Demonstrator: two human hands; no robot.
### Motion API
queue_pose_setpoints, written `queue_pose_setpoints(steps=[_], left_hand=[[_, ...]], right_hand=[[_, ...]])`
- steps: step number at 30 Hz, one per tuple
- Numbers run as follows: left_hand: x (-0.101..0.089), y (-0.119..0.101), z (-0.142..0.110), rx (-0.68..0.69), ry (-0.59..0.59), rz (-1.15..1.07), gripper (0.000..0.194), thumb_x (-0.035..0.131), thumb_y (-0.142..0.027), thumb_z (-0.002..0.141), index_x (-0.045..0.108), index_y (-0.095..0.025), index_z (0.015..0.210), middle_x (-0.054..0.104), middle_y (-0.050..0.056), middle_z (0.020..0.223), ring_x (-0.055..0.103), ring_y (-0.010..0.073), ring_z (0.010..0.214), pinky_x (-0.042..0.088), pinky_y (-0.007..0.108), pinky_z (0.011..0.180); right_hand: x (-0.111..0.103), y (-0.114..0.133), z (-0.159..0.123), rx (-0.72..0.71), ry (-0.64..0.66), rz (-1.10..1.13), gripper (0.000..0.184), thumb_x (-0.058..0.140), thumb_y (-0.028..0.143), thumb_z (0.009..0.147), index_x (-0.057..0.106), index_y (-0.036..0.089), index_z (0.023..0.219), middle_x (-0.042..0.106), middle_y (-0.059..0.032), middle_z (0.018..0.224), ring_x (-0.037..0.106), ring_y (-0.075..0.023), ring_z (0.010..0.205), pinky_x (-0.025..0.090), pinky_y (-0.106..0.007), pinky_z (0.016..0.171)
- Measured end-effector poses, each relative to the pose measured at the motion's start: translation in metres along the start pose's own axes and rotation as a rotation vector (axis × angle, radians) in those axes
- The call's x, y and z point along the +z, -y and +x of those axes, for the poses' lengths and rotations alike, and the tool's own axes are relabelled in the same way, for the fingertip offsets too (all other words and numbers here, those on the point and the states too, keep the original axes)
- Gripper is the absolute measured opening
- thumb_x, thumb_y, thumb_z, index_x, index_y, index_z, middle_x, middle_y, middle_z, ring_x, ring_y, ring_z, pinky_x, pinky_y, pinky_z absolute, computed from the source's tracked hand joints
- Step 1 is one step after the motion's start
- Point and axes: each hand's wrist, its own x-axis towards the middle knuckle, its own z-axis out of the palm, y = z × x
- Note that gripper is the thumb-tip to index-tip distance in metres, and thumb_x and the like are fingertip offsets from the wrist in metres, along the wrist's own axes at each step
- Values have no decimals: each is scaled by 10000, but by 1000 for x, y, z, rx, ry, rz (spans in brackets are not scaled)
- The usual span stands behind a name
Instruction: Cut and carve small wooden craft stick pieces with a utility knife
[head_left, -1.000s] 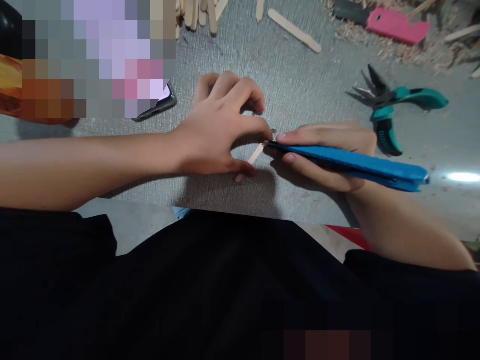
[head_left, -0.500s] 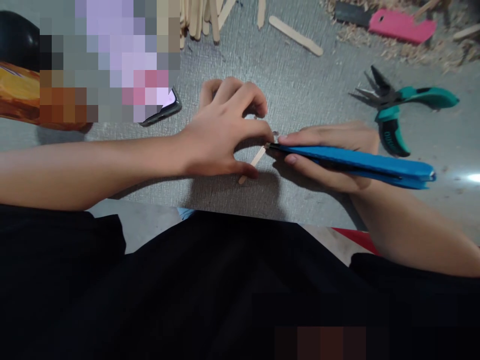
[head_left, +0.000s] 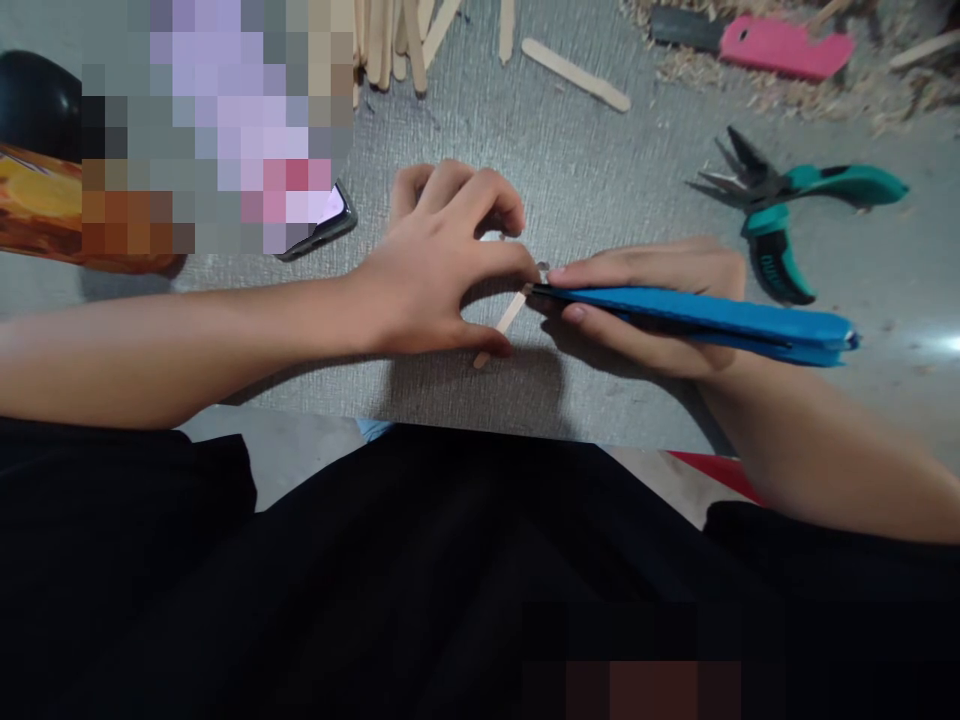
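Observation:
My left hand [head_left: 439, 265] presses a short wooden stick [head_left: 504, 322] flat on the grey table mat [head_left: 600, 170], thumb on its near end and index fingertip at its far end. My right hand [head_left: 652, 310] grips a blue utility knife [head_left: 697, 318], index finger laid along the top. The blade tip meets the stick's far end, right beside my left index fingertip. Both hands rest on the mat near the table's front edge.
Teal-handled pliers [head_left: 780, 215] lie open to the right. A pink-handled cutter [head_left: 757, 45] sits in wood shavings at the back right. Several loose wooden sticks [head_left: 397, 40] lie at the back, one [head_left: 576, 75] apart. A phone [head_left: 319, 225] lies left of my hand.
Hands, knife and stick keep the same hold; only the camera view has shifted slightly.

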Motion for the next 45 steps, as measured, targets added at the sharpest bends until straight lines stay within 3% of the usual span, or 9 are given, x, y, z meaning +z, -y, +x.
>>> queue_pose_setpoints(steps=[6,11,16,24,30,34,38,45], left_hand=[[3,4,1,4,-13,-26,585,1035,-718,739,886,-418,1218,703,110,1478,540,505,1449,339,721,1257],[3,4,1,20,-13,-46,601,1064,-682,724,878,-418,1230,711,111,1467,525,496,1450,334,727,1266],[2,4,1,16,-13,-33,637,1094,-660,684,871,-422,1231,711,107,1491,530,507,1445,332,742,1255],[1,0,1,-8,-11,-30,533,1038,-682,754,878,-418,1188,722,100,1462,527,499,1461,325,727,1276],[-1,-4,-1,-12,10,0,564,1022,-693,778,860,-446,1258,706,89,1506,511,487,1494,321,738,1297],[-1,-4,-1,-5,37,5,515,987,-656,838,852,-460,1294,699,72,1547,494,473,1541,290,743,1329],[3,0,0,18,16,-9,552,1010,-735,764,876,-436,1209,704,85,1535,502,497,1519,282,763,1312],[5,1,2,8,-18,-71,567,1024,-720,725,883,-441,1198,715,96,1506,467,523,1532,313,754,1291]], right_hand=[[-1,1,-1,34,21,14,414,952,308,962,930,435,1355,937,-9,1145,913,-304,885,782,-427,775],[1,0,-1,-3,-3,31,401,933,288,978,933,424,1355,939,-21,1114,911,-302,859,761,-426,704],[0,4,1,-7,23,2,411,888,280,1010,915,455,1381,937,-11,1104,904,-297,863,755,-459,739],[0,2,2,-38,9,23,365,914,238,979,943,389,1310,935,-24,1071,887,-260,822,746,-402,762],[0,4,0,26,32,8,389,882,253,998,927,430,1342,931,-16,1083,880,-263,841,739,-425,788],[1,-2,0,-34,41,34,363,887,250,1006,929,391,1338,929,-25,1075,882,-248,841,706,-381,746],[4,-4,1,-90,14,46,307,883,263,1009,936,355,1297,926,-26,1038,878,-232,804,700,-354,717],[2,2,1,79,27,5,261,900,393,986,933,430,1243,937,-5,1075,877,-282,811,745,-428,738]])
